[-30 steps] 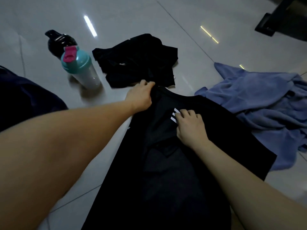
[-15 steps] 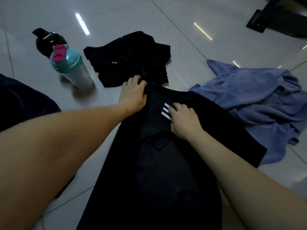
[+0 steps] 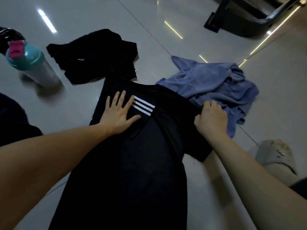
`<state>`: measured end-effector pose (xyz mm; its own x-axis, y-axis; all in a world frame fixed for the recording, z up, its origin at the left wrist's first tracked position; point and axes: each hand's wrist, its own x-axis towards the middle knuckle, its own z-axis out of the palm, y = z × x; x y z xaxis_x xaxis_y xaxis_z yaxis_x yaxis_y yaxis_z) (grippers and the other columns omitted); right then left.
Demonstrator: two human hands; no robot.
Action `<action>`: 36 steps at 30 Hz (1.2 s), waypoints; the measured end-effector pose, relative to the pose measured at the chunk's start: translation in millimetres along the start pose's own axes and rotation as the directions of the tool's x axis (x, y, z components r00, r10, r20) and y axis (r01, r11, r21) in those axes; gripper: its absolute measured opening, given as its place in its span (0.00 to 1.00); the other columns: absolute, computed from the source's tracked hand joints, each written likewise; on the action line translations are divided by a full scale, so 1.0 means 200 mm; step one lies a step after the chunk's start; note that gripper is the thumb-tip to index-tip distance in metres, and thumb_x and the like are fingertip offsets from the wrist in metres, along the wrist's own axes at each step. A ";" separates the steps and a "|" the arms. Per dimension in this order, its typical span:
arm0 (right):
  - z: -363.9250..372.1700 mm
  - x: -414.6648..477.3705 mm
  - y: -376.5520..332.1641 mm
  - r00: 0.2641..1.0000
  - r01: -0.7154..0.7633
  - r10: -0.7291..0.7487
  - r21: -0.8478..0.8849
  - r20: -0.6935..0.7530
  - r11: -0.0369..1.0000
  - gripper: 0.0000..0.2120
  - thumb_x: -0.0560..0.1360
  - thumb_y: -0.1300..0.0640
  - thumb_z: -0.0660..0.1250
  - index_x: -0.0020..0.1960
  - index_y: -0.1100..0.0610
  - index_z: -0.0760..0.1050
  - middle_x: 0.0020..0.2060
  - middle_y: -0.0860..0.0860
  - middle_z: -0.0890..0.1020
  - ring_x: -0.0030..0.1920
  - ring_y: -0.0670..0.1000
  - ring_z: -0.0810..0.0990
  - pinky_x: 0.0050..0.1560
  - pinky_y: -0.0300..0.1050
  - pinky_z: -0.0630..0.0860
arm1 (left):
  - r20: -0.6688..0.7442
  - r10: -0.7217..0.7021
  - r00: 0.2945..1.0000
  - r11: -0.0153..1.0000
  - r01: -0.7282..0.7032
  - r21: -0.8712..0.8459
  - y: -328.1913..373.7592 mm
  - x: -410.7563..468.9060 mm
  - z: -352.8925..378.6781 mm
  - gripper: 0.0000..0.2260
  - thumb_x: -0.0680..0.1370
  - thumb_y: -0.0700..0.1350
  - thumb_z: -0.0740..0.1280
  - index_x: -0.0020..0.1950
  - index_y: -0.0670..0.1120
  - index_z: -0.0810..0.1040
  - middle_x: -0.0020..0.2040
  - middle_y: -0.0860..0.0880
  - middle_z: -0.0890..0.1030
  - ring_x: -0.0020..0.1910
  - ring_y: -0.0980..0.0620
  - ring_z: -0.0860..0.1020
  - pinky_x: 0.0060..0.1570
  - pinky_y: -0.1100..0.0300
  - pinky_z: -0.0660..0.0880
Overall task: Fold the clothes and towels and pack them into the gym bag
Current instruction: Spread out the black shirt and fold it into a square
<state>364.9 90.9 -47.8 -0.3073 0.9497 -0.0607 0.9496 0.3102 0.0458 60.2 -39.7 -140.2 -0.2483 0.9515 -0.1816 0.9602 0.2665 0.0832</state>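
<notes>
A black T-shirt [image 3: 137, 163] with three white stripes lies spread on the tiled floor in front of me. My left hand [image 3: 118, 114] presses flat on it, fingers spread, just left of the stripes. My right hand [image 3: 211, 119] grips the shirt's right shoulder edge, fingers curled round the fabric. A crumpled black garment [image 3: 94, 55] lies beyond the shirt. A rumpled blue towel [image 3: 214, 85] lies to the right, touching the shirt's shoulder. A dark mass [image 3: 13, 123] at the left edge may be the gym bag; I cannot tell.
A shaker bottle [image 3: 29, 63] with a teal lid and pink cap stands at the left, a black bottle [image 3: 8, 34] behind it. A grey slipper [image 3: 277, 156] sits at the right. Dark furniture legs [image 3: 232, 19] stand at the far right.
My left hand let go of the shirt's collar edge and now lies flat beside the stripes. My right hand moved right from the stripes and took hold of the right shoulder edge.
</notes>
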 end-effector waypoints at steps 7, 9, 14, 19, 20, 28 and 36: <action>0.11 -0.05 0.21 0.964 -0.077 0.064 0.040 0.259 0.996 0.18 0.80 0.58 0.62 0.67 0.61 0.66 0.65 0.61 0.72 0.62 0.64 0.73 0.59 0.61 0.73 | 0.127 -0.033 0.991 0.996 0.022 0.081 0.01 -0.03 0.00 0.43 0.74 0.78 0.39 0.82 0.56 0.37 0.83 0.45 0.39 0.81 0.42 0.38 0.78 0.36 0.41; 0.14 -0.05 0.23 0.960 -0.086 0.070 0.048 0.270 0.995 0.15 0.79 0.56 0.64 0.63 0.60 0.68 0.58 0.59 0.75 0.59 0.64 0.75 0.56 0.60 0.72 | 0.072 -0.032 0.997 0.996 0.026 0.083 0.03 -0.03 -0.03 0.43 0.75 0.77 0.41 0.83 0.55 0.41 0.83 0.44 0.42 0.82 0.42 0.41 0.77 0.36 0.41; 0.17 -0.02 0.31 0.952 -0.174 0.120 0.177 0.281 0.969 0.17 0.78 0.63 0.63 0.33 0.56 0.62 0.29 0.54 0.65 0.31 0.57 0.65 0.32 0.49 0.62 | 0.024 0.076 0.997 0.991 -0.078 0.107 0.14 -0.06 -0.03 0.39 0.77 0.74 0.43 0.83 0.55 0.45 0.83 0.44 0.45 0.82 0.43 0.44 0.78 0.38 0.44; 0.21 0.03 0.39 0.933 -0.182 0.115 0.171 0.342 0.968 0.07 0.78 0.59 0.66 0.55 0.57 0.73 0.53 0.60 0.74 0.49 0.62 0.75 0.45 0.55 0.75 | -0.026 0.061 0.998 0.997 -0.060 0.058 0.21 -0.08 0.00 0.34 0.80 0.69 0.45 0.83 0.55 0.49 0.84 0.44 0.48 0.82 0.44 0.46 0.79 0.41 0.43; 0.23 0.03 0.39 0.929 -0.158 0.092 0.159 0.359 0.975 0.17 0.78 0.58 0.66 0.66 0.57 0.71 0.60 0.60 0.74 0.56 0.63 0.76 0.52 0.57 0.77 | -0.005 0.053 0.999 0.997 -0.053 0.050 0.21 -0.09 0.02 0.34 0.80 0.69 0.44 0.83 0.55 0.48 0.84 0.44 0.47 0.82 0.44 0.45 0.79 0.41 0.43; 0.27 0.06 0.41 0.938 -0.171 0.113 0.154 0.328 0.973 0.09 0.76 0.56 0.67 0.43 0.56 0.67 0.49 0.58 0.72 0.47 0.61 0.73 0.42 0.54 0.72 | 0.134 0.020 0.991 0.998 -0.028 0.061 0.21 -0.10 0.06 0.35 0.80 0.69 0.40 0.82 0.55 0.37 0.83 0.44 0.39 0.81 0.44 0.37 0.79 0.40 0.40; -0.03 0.08 0.48 0.908 -0.289 0.055 0.526 0.415 0.800 0.23 0.73 0.64 0.71 0.30 0.54 0.58 0.24 0.52 0.62 0.26 0.52 0.61 0.32 0.46 0.61 | 0.246 -0.006 0.969 0.998 -0.011 0.067 0.22 -0.06 -0.01 0.36 0.80 0.70 0.43 0.82 0.55 0.37 0.83 0.44 0.37 0.81 0.43 0.37 0.78 0.39 0.43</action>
<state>450.4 136.6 -38.6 -0.2010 0.8613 -0.4667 0.8812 -0.0491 -0.4702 105.0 -38.5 -131.9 -0.2149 0.8828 -0.4178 0.9693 0.2452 0.0194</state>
